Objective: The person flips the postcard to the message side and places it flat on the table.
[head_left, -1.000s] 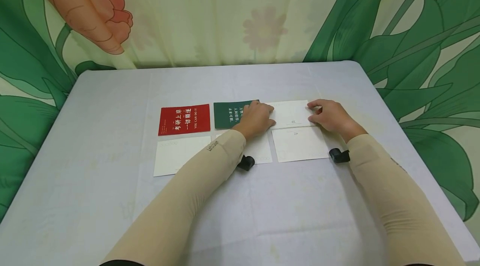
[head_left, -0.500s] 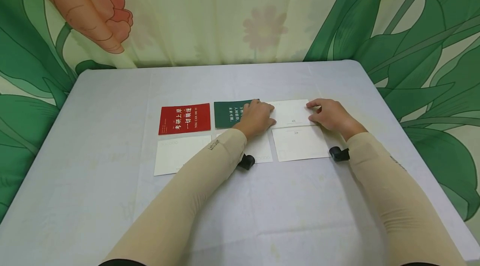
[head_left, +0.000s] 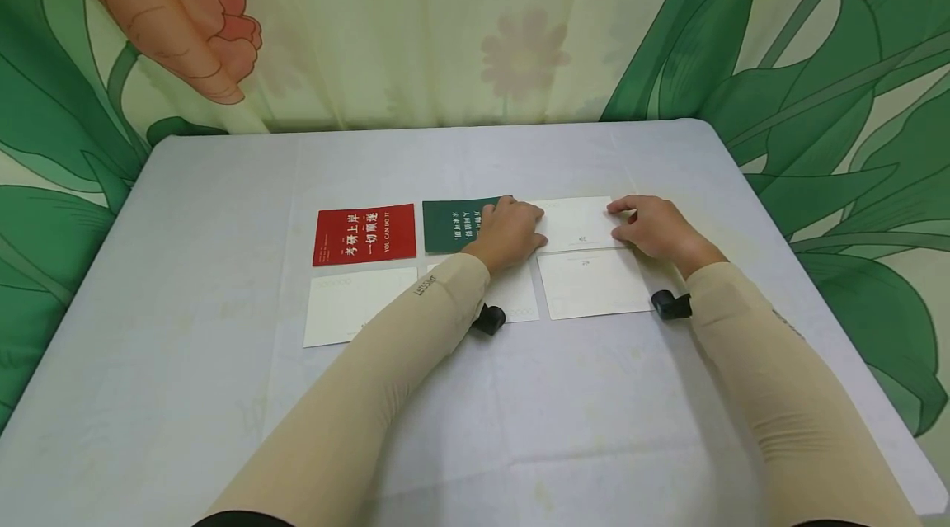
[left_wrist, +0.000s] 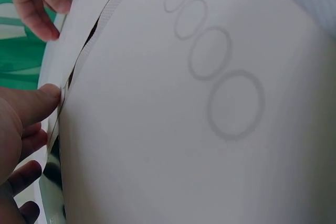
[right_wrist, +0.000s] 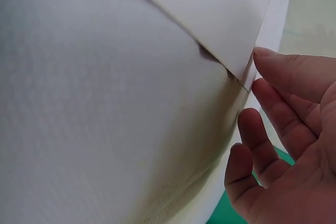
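Postcards lie in two rows on the white-covered table. At the right of the back row is a white-side-up postcard (head_left: 575,223). My left hand (head_left: 508,232) rests at its left edge and partly covers the green postcard (head_left: 449,227) beside it. At the white card's right edge, the fingertips of my right hand (head_left: 660,232) touch it. In the right wrist view the thumb (right_wrist: 294,72) meets the card edge, the other fingers loosely bent. The left wrist view shows a white postcard (left_wrist: 142,129) with printed circles close up, and my left thumb (left_wrist: 37,103) at a card's edge.
A red postcard (head_left: 364,235) with white lettering lies at the back left. In the front row are white postcards at left (head_left: 349,304), middle (head_left: 519,296), partly under my left forearm, and right (head_left: 594,288). A patterned curtain (head_left: 416,32) hangs behind the table (head_left: 223,181).
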Demonstrator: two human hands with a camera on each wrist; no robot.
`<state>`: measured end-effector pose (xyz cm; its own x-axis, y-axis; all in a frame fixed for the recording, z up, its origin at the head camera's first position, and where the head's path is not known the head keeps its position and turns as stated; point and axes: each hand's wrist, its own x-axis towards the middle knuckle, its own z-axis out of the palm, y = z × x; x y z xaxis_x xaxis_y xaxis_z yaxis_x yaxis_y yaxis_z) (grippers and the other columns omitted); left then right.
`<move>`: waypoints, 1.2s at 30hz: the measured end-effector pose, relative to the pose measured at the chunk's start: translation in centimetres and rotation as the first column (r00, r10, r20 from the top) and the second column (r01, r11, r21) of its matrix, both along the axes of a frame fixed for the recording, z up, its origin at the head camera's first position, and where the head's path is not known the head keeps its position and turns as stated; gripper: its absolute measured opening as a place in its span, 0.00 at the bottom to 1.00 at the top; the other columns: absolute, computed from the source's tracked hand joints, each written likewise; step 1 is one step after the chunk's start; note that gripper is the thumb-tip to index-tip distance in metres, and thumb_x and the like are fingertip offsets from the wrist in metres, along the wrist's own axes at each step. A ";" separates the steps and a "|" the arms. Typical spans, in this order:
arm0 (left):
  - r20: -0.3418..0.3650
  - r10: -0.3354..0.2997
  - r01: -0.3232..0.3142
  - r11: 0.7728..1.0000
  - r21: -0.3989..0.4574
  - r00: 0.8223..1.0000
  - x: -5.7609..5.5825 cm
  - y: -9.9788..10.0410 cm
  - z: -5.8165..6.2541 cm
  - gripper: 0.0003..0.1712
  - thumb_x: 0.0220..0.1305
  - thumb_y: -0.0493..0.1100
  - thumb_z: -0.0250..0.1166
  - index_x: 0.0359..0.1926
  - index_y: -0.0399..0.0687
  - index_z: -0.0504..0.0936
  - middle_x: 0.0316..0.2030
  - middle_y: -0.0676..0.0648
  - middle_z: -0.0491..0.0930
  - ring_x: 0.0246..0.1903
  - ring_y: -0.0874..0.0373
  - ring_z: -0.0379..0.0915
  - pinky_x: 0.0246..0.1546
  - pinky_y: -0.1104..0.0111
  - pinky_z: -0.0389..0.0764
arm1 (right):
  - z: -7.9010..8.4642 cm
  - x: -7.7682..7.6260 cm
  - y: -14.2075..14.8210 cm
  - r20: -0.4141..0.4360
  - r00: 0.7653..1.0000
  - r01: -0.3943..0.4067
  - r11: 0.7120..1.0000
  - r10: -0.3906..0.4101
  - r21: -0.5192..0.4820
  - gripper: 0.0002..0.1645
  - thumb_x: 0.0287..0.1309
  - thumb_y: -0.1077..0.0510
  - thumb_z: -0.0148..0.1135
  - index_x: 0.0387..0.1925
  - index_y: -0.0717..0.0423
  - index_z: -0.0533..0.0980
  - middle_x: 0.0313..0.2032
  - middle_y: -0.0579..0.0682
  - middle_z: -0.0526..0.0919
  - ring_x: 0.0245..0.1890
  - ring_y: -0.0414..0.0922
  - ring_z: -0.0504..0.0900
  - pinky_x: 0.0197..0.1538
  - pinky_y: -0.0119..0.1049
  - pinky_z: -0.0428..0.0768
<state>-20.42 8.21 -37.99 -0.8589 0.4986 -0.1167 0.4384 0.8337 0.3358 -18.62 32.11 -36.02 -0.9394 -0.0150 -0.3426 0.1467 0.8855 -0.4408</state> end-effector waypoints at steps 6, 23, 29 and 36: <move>0.032 0.044 -0.046 0.998 0.043 0.998 -0.1 -0.3 0.1 0.28 0.68 0.54 0.66 0.67 0.55 0.77 0.61 0.54 0.78 0.62 0.52 0.63 0.49 0.59 0.63 | 0.2 -0.2 -0.4 -0.001 1.000 -0.012 1.000 0.012 -0.005 0.31 0.67 0.59 0.59 0.69 0.61 0.67 0.61 0.67 0.69 0.55 0.63 0.67 0.59 0.59 0.69; 0.141 -0.029 -0.020 0.943 0.332 0.990 -0.8 -6.8 4.4 0.40 0.67 0.51 0.68 0.74 0.47 0.64 0.72 0.47 0.64 0.71 0.49 0.55 0.68 0.52 0.58 | 2.8 0.3 -4.1 -0.166 0.982 -0.126 0.968 0.091 -0.217 0.38 0.62 0.54 0.68 0.70 0.60 0.66 0.66 0.59 0.70 0.65 0.56 0.68 0.66 0.54 0.66; 0.182 -0.046 -0.016 0.945 0.325 0.982 -0.5 -10.7 4.9 0.44 0.63 0.51 0.71 0.76 0.51 0.63 0.73 0.48 0.62 0.72 0.50 0.52 0.69 0.54 0.60 | 2.4 0.1 -7.1 -0.199 0.968 -0.200 0.945 0.151 -0.259 0.39 0.60 0.55 0.70 0.70 0.58 0.66 0.67 0.55 0.71 0.67 0.53 0.68 0.67 0.51 0.65; 0.211 0.023 -0.083 0.957 0.279 0.977 -0.2 -14.2 3.4 0.46 0.59 0.50 0.74 0.75 0.52 0.64 0.71 0.47 0.64 0.71 0.48 0.53 0.65 0.51 0.66 | 1.3 -0.5 -9.7 -0.180 0.957 -0.267 0.931 0.226 -0.248 0.41 0.59 0.55 0.70 0.71 0.58 0.65 0.68 0.55 0.70 0.69 0.54 0.65 0.69 0.51 0.63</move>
